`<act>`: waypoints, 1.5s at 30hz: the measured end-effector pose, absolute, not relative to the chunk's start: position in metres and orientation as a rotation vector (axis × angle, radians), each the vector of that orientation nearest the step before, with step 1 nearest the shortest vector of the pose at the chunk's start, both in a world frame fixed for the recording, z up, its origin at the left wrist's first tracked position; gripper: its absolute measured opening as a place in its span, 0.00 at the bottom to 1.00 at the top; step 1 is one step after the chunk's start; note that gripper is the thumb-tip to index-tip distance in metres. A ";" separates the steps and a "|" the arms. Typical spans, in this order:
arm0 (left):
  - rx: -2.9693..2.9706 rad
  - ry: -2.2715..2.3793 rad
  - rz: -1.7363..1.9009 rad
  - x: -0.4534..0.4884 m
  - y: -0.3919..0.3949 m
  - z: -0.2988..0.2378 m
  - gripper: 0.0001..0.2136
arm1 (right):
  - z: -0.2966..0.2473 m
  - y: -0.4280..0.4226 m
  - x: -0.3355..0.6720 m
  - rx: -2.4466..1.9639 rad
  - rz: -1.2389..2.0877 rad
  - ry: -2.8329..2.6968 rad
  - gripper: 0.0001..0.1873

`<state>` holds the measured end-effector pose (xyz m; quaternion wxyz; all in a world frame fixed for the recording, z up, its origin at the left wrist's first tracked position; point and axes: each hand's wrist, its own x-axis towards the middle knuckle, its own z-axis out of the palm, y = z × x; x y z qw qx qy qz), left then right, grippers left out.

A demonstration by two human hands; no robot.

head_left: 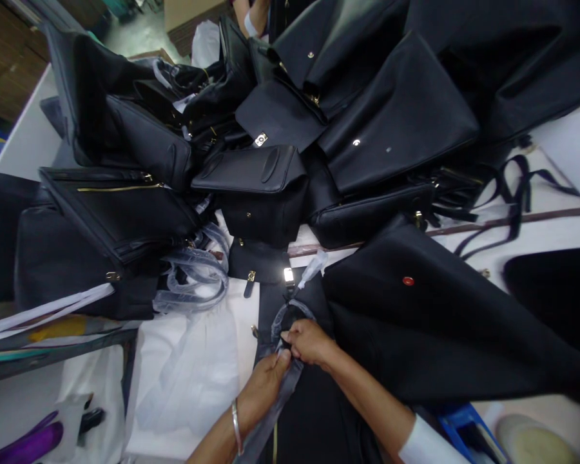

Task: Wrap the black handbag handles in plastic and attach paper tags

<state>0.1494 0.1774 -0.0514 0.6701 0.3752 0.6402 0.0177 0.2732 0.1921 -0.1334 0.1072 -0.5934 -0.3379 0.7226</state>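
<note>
My left hand [265, 381] and my right hand [309, 340] meet over a black bag [314, 412] that lies on the white table right in front of me. Both hands pinch a clear plastic wrap [285, 380] that covers the bag's handle [290, 312]. The left wrist wears a silver bangle [235, 425], and the right arm ends in a white sleeve [428, 441]. Above the handle, a metal clasp [289, 274] shines on the bag.
A heap of several black bags [270, 129] fills the far half of the white table [198, 361]. Another large black bag [439, 309] lies to the right. Plastic-wrapped handles [198, 277] sit at left. Another person's arm [249, 16] shows at the top.
</note>
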 end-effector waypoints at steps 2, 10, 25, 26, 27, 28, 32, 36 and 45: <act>0.857 1.411 0.059 0.151 0.178 -0.052 0.26 | -0.131 0.189 0.274 -1.743 2.125 -1.087 0.17; 0.596 1.465 0.076 0.145 0.165 -0.062 0.27 | -0.111 0.182 0.278 -1.801 2.011 -1.411 0.09; 0.309 1.496 0.120 0.143 0.165 -0.070 0.26 | -0.090 0.197 0.289 -1.830 1.579 -1.943 0.19; 0.302 1.499 0.124 0.142 0.166 -0.070 0.26 | -0.092 0.197 0.288 -1.824 1.581 -1.966 0.19; 0.299 1.502 0.130 0.142 0.166 -0.070 0.26 | -0.093 0.197 0.287 -1.825 1.591 -1.968 0.19; 0.299 1.505 0.135 0.142 0.166 -0.070 0.27 | -0.095 0.197 0.287 -1.827 1.600 -1.960 0.18; 0.289 1.493 0.135 0.142 0.166 -0.068 0.27 | -0.098 0.199 0.289 -1.808 1.622 -1.940 0.17; 0.262 1.426 0.141 0.139 0.169 -0.068 0.27 | -0.095 0.201 0.292 -1.781 1.649 -1.934 0.18; 0.099 1.437 0.040 0.144 0.190 -0.087 0.26 | -0.093 0.200 0.291 -1.726 1.735 -1.989 0.17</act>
